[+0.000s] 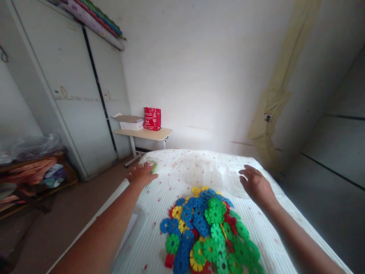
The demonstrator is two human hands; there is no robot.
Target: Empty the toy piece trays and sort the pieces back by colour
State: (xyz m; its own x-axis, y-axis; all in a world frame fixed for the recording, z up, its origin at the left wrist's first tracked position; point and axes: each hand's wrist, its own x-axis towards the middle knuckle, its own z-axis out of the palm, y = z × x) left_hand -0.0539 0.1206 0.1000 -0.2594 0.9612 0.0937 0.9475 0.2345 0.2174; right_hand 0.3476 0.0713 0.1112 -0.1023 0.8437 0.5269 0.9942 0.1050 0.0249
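A heap of plastic snowflake building discs in blue, green, yellow and red lies on the striped cloth in front of me. My left hand is stretched out at the far left of the cloth, fingers spread. Close by its fingertips lies a small clear package with a red and green label; whether they touch I cannot tell. On the right, my right hand hovers with fingers loosely bent and apart, holding nothing visible. Beside it, see-through plastic containers stand behind the heap, their outlines faint.
The white cloth with red specks covers the surface. Behind it stand a small table with a red bag and a white box. A wardrobe and a low shelf with folded cloths are at left.
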